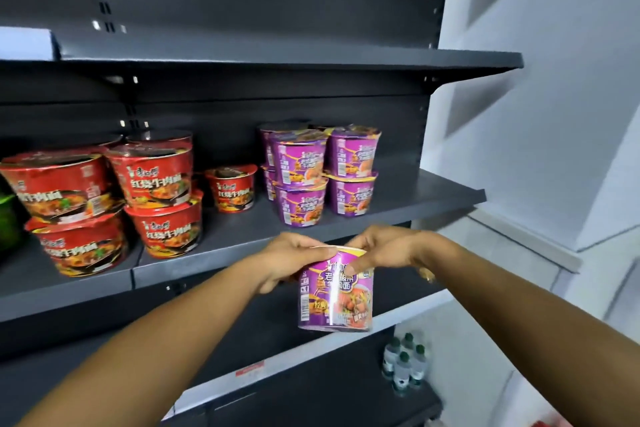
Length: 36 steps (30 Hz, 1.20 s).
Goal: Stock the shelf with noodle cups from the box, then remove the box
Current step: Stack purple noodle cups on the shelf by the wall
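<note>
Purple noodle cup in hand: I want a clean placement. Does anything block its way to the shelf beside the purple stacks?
Nothing visible does. The purple noodle cup, held by left hand and right hand, hangs before the dark metal shelf; its bare part right of the stacked purple cups lies open.

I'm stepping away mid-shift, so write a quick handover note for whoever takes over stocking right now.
Hands: left hand grips the rim of a purple noodle cup; right hand pinches the same cup's top, thumb on its front.
The cup hangs in front of the middle shelf edge.
Done: purple cups stacked two high on that shelf, right of the red bowls.
Left: shelve this cup; the box is not in view, so remaining stock is unknown; then remove it.
</note>
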Each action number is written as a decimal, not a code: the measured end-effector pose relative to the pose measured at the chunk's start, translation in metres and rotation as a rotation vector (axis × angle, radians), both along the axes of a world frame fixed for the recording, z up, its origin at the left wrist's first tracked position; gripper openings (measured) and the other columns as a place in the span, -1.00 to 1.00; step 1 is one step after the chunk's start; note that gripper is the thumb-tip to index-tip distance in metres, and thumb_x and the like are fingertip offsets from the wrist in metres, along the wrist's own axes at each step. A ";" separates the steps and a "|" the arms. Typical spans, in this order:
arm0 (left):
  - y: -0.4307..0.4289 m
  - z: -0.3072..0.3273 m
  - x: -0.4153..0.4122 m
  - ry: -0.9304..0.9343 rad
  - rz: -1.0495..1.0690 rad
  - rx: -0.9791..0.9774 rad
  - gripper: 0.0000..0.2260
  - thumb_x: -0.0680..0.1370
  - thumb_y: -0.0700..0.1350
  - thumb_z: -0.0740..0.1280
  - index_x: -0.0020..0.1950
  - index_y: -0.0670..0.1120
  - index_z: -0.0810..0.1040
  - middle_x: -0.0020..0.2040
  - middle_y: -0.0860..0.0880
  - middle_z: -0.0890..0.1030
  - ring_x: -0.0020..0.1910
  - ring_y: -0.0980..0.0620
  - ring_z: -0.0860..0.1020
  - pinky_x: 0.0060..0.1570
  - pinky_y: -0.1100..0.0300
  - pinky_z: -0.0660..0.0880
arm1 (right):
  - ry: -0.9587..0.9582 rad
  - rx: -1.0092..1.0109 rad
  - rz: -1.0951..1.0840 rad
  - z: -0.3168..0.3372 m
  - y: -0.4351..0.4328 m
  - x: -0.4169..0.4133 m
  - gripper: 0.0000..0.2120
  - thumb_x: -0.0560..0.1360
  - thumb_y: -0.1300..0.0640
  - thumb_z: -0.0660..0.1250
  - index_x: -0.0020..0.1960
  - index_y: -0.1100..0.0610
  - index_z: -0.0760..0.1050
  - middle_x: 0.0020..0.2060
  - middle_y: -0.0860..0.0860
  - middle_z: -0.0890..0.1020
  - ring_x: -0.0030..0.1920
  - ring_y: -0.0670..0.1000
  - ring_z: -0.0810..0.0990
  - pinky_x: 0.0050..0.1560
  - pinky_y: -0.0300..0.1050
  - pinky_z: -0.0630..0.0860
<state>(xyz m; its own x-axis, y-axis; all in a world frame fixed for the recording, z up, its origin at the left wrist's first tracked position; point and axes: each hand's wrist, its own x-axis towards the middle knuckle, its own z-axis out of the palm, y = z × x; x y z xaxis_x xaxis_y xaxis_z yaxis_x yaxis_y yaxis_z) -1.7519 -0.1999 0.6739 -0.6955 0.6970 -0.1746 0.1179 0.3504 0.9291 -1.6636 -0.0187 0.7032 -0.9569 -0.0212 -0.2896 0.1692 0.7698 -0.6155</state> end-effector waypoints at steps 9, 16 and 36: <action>0.084 0.045 0.015 0.224 -0.034 0.050 -0.85 0.46 -0.09 0.46 0.02 -0.06 0.65 -0.02 -0.03 0.68 -0.06 0.05 0.65 -0.03 0.16 0.60 | 0.203 -0.020 -0.083 0.034 0.075 0.025 -0.68 0.46 0.11 0.42 0.21 0.04 0.58 -0.01 -0.08 0.68 0.04 -0.06 0.64 0.10 -0.17 0.54; 0.131 0.057 -0.010 0.325 -0.066 0.103 -0.91 0.45 -0.11 0.48 -0.07 -0.05 0.64 -0.12 0.03 0.66 -0.14 0.13 0.62 -0.14 0.26 0.57 | 0.285 0.048 -0.116 0.046 0.121 0.000 -0.65 0.45 0.16 0.44 0.22 -0.05 0.57 0.02 -0.07 0.68 0.02 -0.06 0.65 0.09 -0.11 0.58; 0.256 0.068 -0.087 0.676 -0.107 -0.119 -0.68 0.50 -0.10 0.42 0.25 -0.08 0.57 0.12 -0.03 0.63 0.02 0.05 0.60 -0.02 0.20 0.52 | 0.398 0.047 -0.249 0.037 0.240 -0.084 -0.58 0.43 0.26 0.45 0.27 0.07 0.55 0.09 0.01 0.66 0.04 -0.03 0.63 0.08 -0.12 0.58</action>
